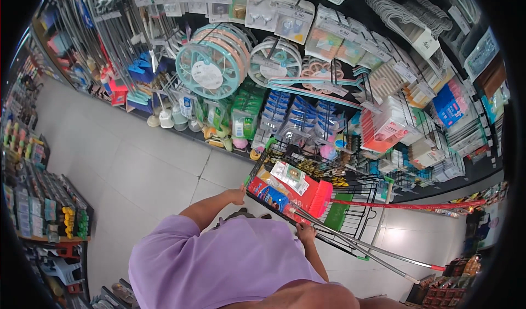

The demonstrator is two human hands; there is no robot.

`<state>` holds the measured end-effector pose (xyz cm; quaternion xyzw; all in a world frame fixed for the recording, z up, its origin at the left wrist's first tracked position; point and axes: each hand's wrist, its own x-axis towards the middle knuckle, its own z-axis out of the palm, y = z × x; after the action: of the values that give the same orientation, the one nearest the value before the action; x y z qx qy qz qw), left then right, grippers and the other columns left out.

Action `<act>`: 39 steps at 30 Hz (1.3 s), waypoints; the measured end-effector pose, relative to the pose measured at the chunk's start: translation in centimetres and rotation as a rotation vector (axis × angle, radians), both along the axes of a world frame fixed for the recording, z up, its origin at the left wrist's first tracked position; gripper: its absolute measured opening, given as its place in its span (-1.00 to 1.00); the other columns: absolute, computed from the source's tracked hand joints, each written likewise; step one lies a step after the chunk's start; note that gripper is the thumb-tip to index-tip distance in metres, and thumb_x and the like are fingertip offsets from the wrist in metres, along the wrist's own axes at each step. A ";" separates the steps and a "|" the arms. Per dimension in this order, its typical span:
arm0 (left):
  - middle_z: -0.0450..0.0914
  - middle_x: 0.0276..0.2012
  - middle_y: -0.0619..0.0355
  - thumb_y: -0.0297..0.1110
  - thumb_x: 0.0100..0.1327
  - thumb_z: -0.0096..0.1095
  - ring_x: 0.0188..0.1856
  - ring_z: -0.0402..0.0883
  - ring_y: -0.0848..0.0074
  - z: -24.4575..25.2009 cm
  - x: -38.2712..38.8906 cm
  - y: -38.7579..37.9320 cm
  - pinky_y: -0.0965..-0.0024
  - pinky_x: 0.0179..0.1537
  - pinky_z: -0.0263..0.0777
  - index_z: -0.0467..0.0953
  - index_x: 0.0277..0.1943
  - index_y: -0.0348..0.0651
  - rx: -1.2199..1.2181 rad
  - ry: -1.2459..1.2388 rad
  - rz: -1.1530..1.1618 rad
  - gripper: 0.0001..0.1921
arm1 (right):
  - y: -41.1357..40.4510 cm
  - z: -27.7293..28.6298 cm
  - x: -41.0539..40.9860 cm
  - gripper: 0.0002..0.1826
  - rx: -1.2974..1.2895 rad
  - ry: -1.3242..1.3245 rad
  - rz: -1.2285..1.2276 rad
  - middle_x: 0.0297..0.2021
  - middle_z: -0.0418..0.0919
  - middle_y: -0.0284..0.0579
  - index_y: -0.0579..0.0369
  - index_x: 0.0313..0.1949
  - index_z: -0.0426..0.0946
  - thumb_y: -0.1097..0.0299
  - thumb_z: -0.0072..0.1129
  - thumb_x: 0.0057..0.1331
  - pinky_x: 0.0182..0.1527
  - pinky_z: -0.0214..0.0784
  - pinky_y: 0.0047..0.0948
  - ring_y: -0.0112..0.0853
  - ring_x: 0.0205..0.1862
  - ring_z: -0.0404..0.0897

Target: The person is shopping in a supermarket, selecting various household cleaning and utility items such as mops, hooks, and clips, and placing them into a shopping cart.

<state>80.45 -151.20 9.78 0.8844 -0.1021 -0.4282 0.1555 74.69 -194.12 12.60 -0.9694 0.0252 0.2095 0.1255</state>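
Note:
My left hand [237,196] holds the near left corner of a black wire shopping cart [372,202] with green corner pieces. My right hand [305,231] grips the cart's near edge farther right. Inside the cart lie a blue-and-red package [267,196], a red flat item [306,198], a carded item in clear packaging [291,176] and a pink-red bristled brush head [321,198]. Two metal poles [361,241] and a red-wrapped pole [411,205] stick out over the cart's right side. A green panel [337,211] shows in the cart's wire.
A store shelf wall [230,142] curves around the far side, with round drying racks [207,74], hangers [314,83], packaged goods, mops and brushes. Another display rack [53,210] stands at left. Pale floor tiles [152,161] lie between them. More goods hang at the lower right.

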 end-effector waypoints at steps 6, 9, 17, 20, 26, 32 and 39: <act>-0.23 0.50 -0.45 -0.01 0.31 0.16 0.26 0.48 -0.04 2.8 0.8 -1.2 0.12 0.27 0.38 -0.29 0.49 -0.52 0.083 0.097 -0.108 0.01 | -0.4 0.2 -0.5 -0.45 -0.001 0.130 -0.025 -0.02 0.66 -0.02 -0.15 -0.04 0.68 -0.25 -0.10 0.39 0.32 0.06 0.12 0.01 0.16 0.51; -0.24 0.51 -0.42 -0.02 0.31 0.17 0.30 0.45 -0.03 2.6 0.6 -1.6 0.11 0.30 0.36 -0.28 0.50 -0.48 0.111 0.038 -0.117 0.00 | -0.8 -0.2 -0.5 -0.46 -0.011 0.143 -0.042 0.11 0.59 -0.07 -0.21 0.05 0.65 -0.26 -0.10 0.40 0.34 0.03 0.13 -0.05 0.27 0.42; -0.24 0.52 -0.38 0.02 0.31 0.19 0.31 0.44 -0.01 1.8 1.4 -4.0 0.10 0.28 0.38 -0.28 0.50 -0.48 0.155 0.049 -0.197 0.03 | -2.9 0.2 -1.0 -0.44 -0.048 0.203 -0.069 0.20 0.52 -0.10 -0.26 0.12 0.61 -0.27 -0.14 0.41 0.36 0.02 0.10 -0.09 0.34 0.34; -0.24 0.49 -0.47 -0.03 0.30 0.16 0.18 0.57 0.02 1.4 1.3 -4.9 0.16 0.22 0.44 -0.28 0.49 -0.53 0.160 0.039 -0.244 0.01 | -3.8 1.1 -0.8 -0.44 -0.037 0.211 -0.060 0.21 0.50 -0.11 -0.25 0.13 0.60 -0.27 -0.15 0.42 0.37 0.01 0.09 -0.10 0.35 0.32; -0.21 0.48 -0.50 -0.03 0.28 0.20 -0.03 0.70 0.11 4.8 2.6 -9.6 0.20 0.09 0.53 -0.32 0.48 -0.56 0.234 0.163 -0.245 0.05 | -6.8 0.5 -1.7 -0.42 0.002 0.183 -0.080 0.29 0.40 -0.07 -0.22 0.16 0.58 -0.26 -0.18 0.43 0.39 -0.07 0.15 0.02 0.40 0.22; -0.17 0.47 -0.52 -0.14 0.17 0.24 0.18 0.57 0.02 4.1 2.5 -14.4 0.14 0.15 0.49 -0.32 0.47 -0.58 0.298 0.193 -0.182 0.07 | -10.8 0.7 -1.7 -0.39 -0.004 0.134 -0.054 0.31 0.38 -0.03 -0.10 0.17 0.55 -0.24 -0.19 0.44 0.37 -0.06 0.18 -0.01 0.40 0.22; -0.19 0.47 -0.52 -0.16 0.15 0.25 0.19 0.56 0.00 4.4 2.7 -20.6 0.16 0.16 0.50 -0.33 0.47 -0.59 0.349 0.167 -0.266 0.08 | -15.6 -0.3 -3.5 -0.44 0.009 -0.048 -0.071 0.22 0.45 -0.01 -0.07 0.19 0.50 -0.17 -0.15 0.45 0.36 -0.04 0.19 0.02 0.31 0.31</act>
<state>83.18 -171.82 14.22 0.8379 -0.1290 -0.5280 -0.0499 71.15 -209.68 12.30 -0.9721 0.0559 0.1817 0.1376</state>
